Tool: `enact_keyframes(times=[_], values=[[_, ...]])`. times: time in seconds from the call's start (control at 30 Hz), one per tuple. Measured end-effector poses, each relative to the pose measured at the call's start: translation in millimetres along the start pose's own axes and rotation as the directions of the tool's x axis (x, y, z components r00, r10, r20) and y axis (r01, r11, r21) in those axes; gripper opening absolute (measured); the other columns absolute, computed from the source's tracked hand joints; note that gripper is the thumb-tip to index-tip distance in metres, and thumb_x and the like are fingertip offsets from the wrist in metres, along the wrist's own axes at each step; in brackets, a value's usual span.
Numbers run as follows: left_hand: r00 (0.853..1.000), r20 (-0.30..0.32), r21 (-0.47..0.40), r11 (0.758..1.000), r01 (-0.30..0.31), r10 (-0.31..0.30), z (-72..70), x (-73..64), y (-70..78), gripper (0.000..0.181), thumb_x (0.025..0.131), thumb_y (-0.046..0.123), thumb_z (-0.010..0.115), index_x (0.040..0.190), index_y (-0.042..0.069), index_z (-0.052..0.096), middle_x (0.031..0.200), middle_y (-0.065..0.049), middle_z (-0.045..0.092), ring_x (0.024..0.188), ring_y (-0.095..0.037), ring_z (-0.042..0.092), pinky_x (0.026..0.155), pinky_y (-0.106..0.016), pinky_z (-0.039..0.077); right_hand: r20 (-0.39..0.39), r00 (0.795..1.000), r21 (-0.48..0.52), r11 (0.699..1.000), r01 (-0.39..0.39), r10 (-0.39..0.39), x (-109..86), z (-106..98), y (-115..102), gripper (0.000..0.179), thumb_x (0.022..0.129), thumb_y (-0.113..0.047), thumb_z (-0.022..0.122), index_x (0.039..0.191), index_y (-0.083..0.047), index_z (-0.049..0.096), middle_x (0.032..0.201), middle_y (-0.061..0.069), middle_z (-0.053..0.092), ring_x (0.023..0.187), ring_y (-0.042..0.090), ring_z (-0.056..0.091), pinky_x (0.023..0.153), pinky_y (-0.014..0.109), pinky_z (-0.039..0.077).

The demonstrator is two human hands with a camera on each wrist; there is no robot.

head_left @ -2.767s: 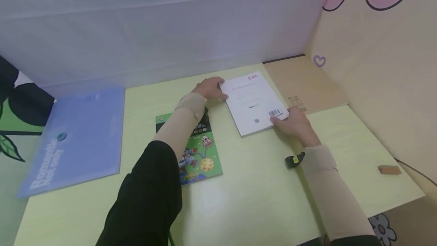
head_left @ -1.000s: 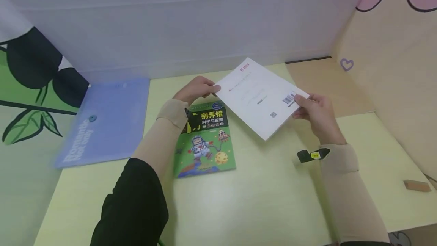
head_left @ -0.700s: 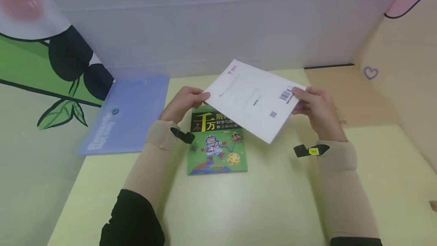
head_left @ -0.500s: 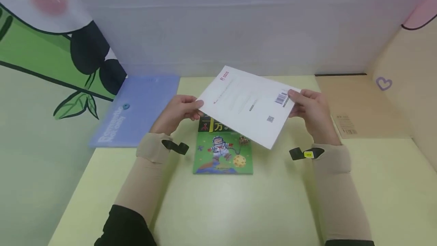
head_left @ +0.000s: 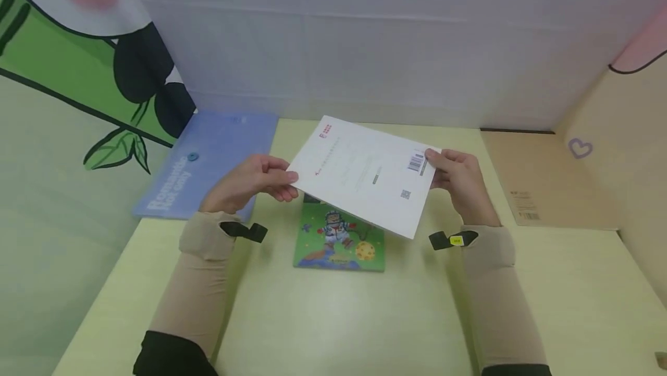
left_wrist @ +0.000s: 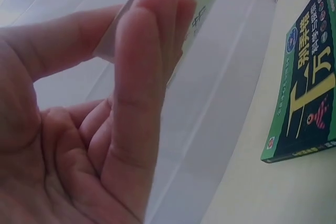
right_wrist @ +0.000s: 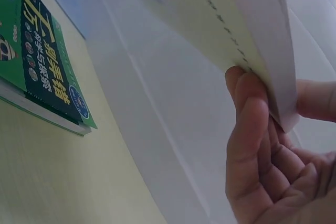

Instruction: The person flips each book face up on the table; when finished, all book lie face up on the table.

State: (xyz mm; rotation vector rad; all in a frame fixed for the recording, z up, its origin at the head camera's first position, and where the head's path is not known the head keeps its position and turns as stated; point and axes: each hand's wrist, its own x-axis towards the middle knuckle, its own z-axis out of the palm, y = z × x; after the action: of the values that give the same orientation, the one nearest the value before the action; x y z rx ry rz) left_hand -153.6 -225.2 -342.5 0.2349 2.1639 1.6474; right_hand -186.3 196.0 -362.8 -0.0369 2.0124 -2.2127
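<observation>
A white book (head_left: 359,173) with a barcode on its back cover is held up over the table, tilted. My left hand (head_left: 252,182) pinches its left corner between thumb and fingers. At the opposite corner, by the barcode, my right hand (head_left: 461,185) grips it, thumb on top and fingers underneath. In the right wrist view the white book (right_wrist: 231,19) shows its page edge and a line of print on its underside. Below it lies a green book (head_left: 339,243) with an astronaut on the cover, its upper part hidden in the head view.
A blue plastic document folder (head_left: 208,173) lies at the table's back left. A brown kraft-coloured pad or notebook (head_left: 552,185) lies at the back right against the side wall. A small brown block (head_left: 660,360) sits at the right edge. A pale cloth wall (head_left: 365,63) stands behind.
The white book was lifted from the table beside the brown pad, turned so it slants, and brought left over the green book. Both hands keep hold of it. The head view swung left.
</observation>
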Motion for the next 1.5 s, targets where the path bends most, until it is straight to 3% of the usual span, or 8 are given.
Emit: enact_keyframes(times=[0.2,0.3,0.43,0.5,0.77,1.03,1.27,1.5], values=[[0.999,-0.038,0.001,1.0,-0.012,0.012,4.0,10.5,4.3,0.034,0.106,0.019,0.072,0.126,-0.009,0.071,0.095,-0.011,0.083,0.086,-0.03,0.081,0.083,-0.041,0.066,-0.038,0.999,0.002,1.0,0.012,-0.012,0.2,-12.4,-2.8,0.008,0.106,-0.018,0.075,0.104,-0.013,0.081,0.095,-0.007,0.081,0.082,0.008,0.064,0.073,0.018,0.051],[1.0,-0.019,0.005,1.0,-0.025,0.025,6.8,18.2,5.9,0.035,0.106,0.019,0.073,0.127,-0.009,0.071,0.097,-0.011,0.084,0.087,-0.028,0.081,0.085,-0.041,0.066,-0.076,0.997,0.027,1.0,0.008,-0.005,-1.0,-19.4,-4.2,0.012,0.104,-0.015,0.077,0.095,-0.017,0.085,0.088,-0.009,0.077,0.072,0.012,0.046,0.068,0.021,0.04],[1.0,0.01,-0.002,1.0,-0.022,0.022,10.4,24.2,8.0,0.034,0.107,0.014,0.071,0.13,-0.011,0.07,0.097,-0.011,0.084,0.083,-0.021,0.081,0.084,-0.037,0.066,-0.079,0.997,0.041,0.999,0.008,-0.005,-2.5,-26.2,-5.5,0.016,0.104,-0.013,0.077,0.091,-0.018,0.086,0.065,-0.009,0.058,0.06,0.017,0.022,0.059,0.028,0.022],[0.999,0.023,-0.004,1.0,-0.025,0.025,11.6,24.6,9.1,0.035,0.107,0.012,0.07,0.133,-0.012,0.069,0.099,-0.011,0.084,0.082,-0.019,0.08,0.083,-0.036,0.066,-0.065,0.998,0.066,0.998,0.017,-0.013,-3.1,-27.9,-6.7,0.017,0.105,-0.012,0.075,0.093,-0.017,0.086,0.059,-0.008,0.047,0.058,0.017,0.019,0.057,0.03,0.015],[0.999,0.03,0.0,0.999,-0.036,0.036,12.3,22.8,10.7,0.035,0.108,0.011,0.07,0.135,-0.011,0.069,0.104,-0.01,0.084,0.086,-0.023,0.08,0.087,-0.041,0.065,-0.039,0.999,0.133,0.991,0.023,-0.018,-6.7,-27.9,-14.0,0.007,0.104,-0.012,0.077,0.103,-0.008,0.083,0.067,-0.002,0.066,0.048,0.004,0.043,0.045,0.018,0.026],[0.999,-0.014,-0.003,0.999,-0.042,0.042,11.0,18.7,12.6,0.037,0.108,0.014,0.071,0.135,-0.011,0.069,0.103,-0.004,0.083,0.086,-0.02,0.079,0.085,-0.031,0.063,-0.013,1.0,0.133,0.991,0.013,-0.011,-13.9,-27.6,-22.3,0.012,0.102,-0.015,0.081,0.113,-0.012,0.084,0.073,0.001,0.077,0.048,0.005,0.054,0.044,0.016,0.028],[0.998,-0.055,-0.05,0.998,-0.025,0.023,10.2,18.8,11.1,0.041,0.108,0.015,0.072,0.141,-0.008,0.066,0.081,-0.003,0.079,0.07,-0.012,0.075,0.072,-0.029,0.064,0.026,0.999,0.143,0.989,0.042,-0.046,-17.6,-27.2,-28.1,0.014,0.103,-0.012,0.079,0.116,-0.008,0.082,0.077,0.004,0.079,0.06,0.01,0.073,0.045,0.016,0.035],[0.995,-0.098,-0.051,0.999,-0.001,-0.004,9.1,17.4,9.8,0.057,0.109,0.02,0.072,0.157,-0.005,0.054,0.063,0.004,0.065,0.054,-0.007,0.057,0.06,-0.023,0.053,0.062,0.993,0.137,0.987,0.089,-0.099,-17.2,-27.3,-27.9,0.015,0.105,-0.009,0.075,0.119,-0.007,0.08,0.085,0.007,0.083,0.072,0.014,0.081,0.051,0.018,0.05]])
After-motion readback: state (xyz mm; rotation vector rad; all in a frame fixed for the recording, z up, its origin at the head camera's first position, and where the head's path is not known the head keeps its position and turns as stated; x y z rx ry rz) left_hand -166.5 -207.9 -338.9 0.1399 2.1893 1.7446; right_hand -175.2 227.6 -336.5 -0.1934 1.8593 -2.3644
